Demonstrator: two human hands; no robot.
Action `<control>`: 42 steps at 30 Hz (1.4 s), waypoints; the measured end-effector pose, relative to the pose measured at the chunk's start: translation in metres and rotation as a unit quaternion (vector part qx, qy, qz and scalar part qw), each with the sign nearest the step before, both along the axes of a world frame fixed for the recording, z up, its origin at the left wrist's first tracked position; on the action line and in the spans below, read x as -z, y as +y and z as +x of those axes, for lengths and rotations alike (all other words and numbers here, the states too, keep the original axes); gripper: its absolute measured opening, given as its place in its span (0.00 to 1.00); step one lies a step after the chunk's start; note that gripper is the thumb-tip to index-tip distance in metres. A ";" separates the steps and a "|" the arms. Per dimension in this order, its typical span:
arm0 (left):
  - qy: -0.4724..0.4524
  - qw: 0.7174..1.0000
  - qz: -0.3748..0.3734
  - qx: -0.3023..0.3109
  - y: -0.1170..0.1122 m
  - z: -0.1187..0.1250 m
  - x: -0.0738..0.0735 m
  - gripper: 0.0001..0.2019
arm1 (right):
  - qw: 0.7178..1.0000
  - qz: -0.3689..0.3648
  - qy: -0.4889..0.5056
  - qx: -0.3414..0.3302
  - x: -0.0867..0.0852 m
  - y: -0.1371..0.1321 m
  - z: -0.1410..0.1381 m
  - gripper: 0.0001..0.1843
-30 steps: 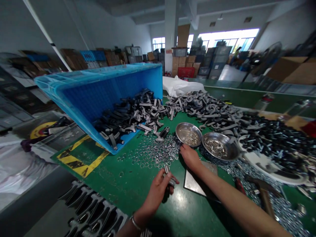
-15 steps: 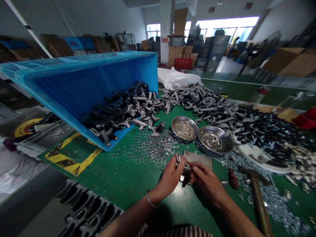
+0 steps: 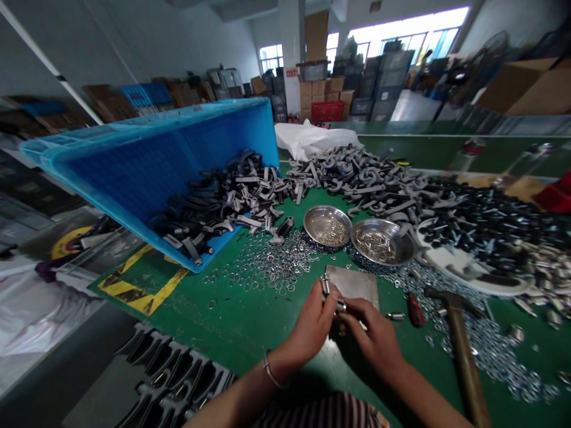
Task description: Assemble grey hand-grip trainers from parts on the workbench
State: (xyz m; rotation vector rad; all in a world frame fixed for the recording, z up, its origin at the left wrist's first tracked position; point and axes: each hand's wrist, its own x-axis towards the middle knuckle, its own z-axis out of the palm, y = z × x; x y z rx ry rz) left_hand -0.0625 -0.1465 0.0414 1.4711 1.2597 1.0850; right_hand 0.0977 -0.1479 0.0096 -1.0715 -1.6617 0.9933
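Note:
My left hand (image 3: 312, 329) is closed around a small metal part (image 3: 326, 285) whose threaded end sticks up above the thumb. My right hand (image 3: 373, 336) meets it from the right, fingertips pinched on a small silver piece (image 3: 341, 307) against that part. Both hands hover low over the green table (image 3: 236, 324), just in front of a flat grey metal plate (image 3: 354, 282). A spread of loose silver washers (image 3: 272, 267) lies to the upper left of the hands. Two shallow steel bowls (image 3: 327, 225) (image 3: 382, 241) with small hardware stand behind the plate.
A tipped blue crate (image 3: 147, 172) spills dark metal parts (image 3: 232, 199) at left. More grey hooks (image 3: 361, 178) and black pieces (image 3: 486, 223) are heaped behind. A hammer (image 3: 459, 345) and a red-handled tool (image 3: 414, 309) lie at right among washers. Dark castings (image 3: 173, 374) sit below the table edge.
My right hand came back from the washers by the bowl and joined my left hand at the part. Both hands now work together near the plate.

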 end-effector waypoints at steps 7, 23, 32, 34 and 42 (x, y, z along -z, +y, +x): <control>0.025 0.999 -0.041 0.025 0.005 -0.001 0.012 0.15 | 0.951 0.176 -0.245 -0.062 0.014 -0.007 0.018 0.26; -0.096 0.987 -0.122 0.031 0.024 0.036 0.007 0.20 | 0.866 0.057 -0.462 0.183 -0.007 0.199 0.244 0.07; -0.275 0.951 -0.134 -0.047 0.026 0.028 0.022 0.16 | 0.992 -0.069 0.000 0.101 -0.036 0.058 0.113 0.16; -0.265 0.955 -0.127 -0.026 0.023 0.033 0.018 0.16 | 0.989 -0.091 0.091 0.068 -0.039 0.019 0.068 0.13; -0.137 0.986 -0.087 -0.046 0.006 0.017 0.010 0.19 | 0.982 -0.107 0.157 0.020 -0.031 -0.006 0.023 0.11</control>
